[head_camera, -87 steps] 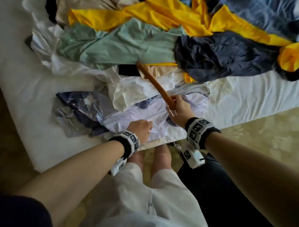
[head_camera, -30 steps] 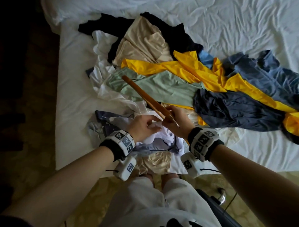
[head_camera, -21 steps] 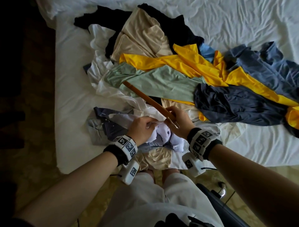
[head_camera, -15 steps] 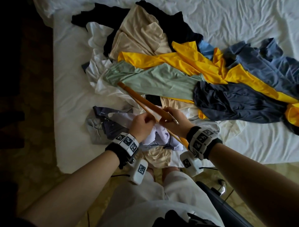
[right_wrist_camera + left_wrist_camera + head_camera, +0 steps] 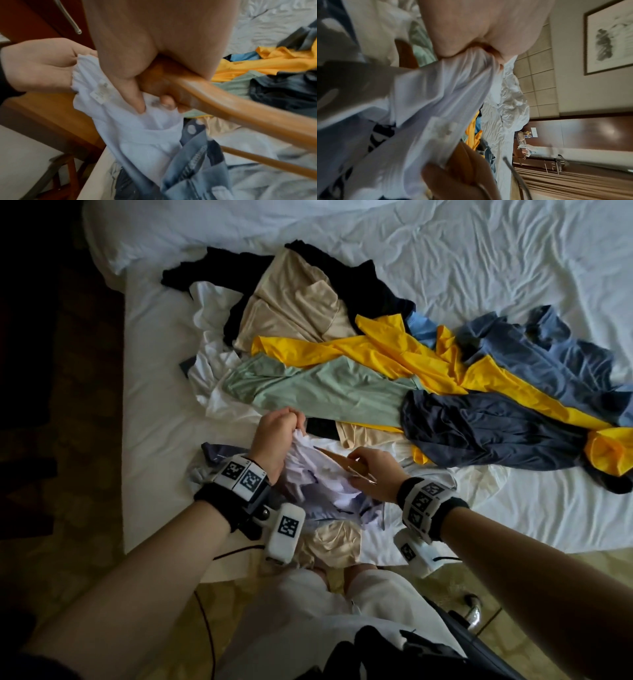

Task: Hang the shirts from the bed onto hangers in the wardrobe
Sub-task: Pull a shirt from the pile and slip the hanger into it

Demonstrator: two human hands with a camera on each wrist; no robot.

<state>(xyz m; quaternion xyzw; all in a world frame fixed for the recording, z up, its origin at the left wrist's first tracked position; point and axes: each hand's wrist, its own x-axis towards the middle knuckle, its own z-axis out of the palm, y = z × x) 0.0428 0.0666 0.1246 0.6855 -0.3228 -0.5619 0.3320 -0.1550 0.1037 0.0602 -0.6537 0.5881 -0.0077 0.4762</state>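
My left hand (image 5: 277, 436) bunches the white shirt's (image 5: 322, 474) collar at the bed's (image 5: 154, 405) near edge; my right hand (image 5: 371, 474) grips the wooden hanger (image 5: 223, 102), half inside. Many shirts remain unhung.

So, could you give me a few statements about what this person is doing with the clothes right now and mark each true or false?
1. The right hand grips a wooden hanger. True.
2. The left hand lies flat and open on the bed sheet. False: it grips a bunch of the white shirt.
3. The hanger is all metal wire. False: its body is brown wood.
4. A yellow garment lies in the pile on the bed. True.
5. The white shirt already hangs in the wardrobe. False: it is still at the bed, in the person's hands.
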